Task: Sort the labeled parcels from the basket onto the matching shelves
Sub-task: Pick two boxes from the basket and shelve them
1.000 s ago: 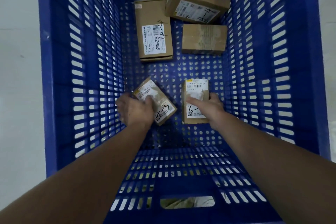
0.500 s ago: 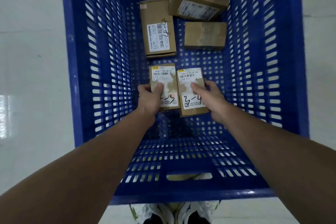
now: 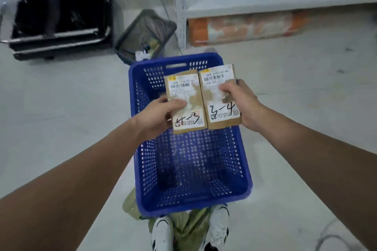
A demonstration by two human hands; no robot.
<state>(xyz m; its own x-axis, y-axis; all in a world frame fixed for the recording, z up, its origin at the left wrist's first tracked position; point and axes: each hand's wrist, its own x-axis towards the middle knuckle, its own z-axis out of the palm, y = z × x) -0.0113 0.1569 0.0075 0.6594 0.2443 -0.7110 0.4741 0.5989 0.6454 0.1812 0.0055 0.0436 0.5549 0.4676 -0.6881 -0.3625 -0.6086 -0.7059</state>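
Fingers, left hand (image 3: pixel 157 115): thumb lies across the front label of the left parcel (image 3: pixel 186 101), the other fingers are hidden behind it; the box is clamped between them.
Fingers, right hand (image 3: pixel 242 102): thumb and curled fingertips press on the front of the right parcel (image 3: pixel 219 99), the palm wraps its right edge; clamped on the box.
Left parcel: brown carton with a white barcode label, handwriting at the bottom that looks like "4-3", held upright and facing the camera.
Right parcel: same kind of carton, handwritten "3-4", held upright, its left edge touching the left parcel.
Position of both: raised above the far half of the blue basket (image 3: pixel 142 169), side by side.
Basket: perforated plastic crate on the pale floor, its near rim just ahead of 2 white shoes (image 3: pixel 218 228).
Beyond: white shelf upright (image 3: pixel 179 6) with an orange-and-white bundle (image 3: pixel 244 28) under the lowest shelf.
Left of that: tilted mesh bin (image 3: pixel 142 34) and a black cart (image 3: pixel 59 24), both blurred.
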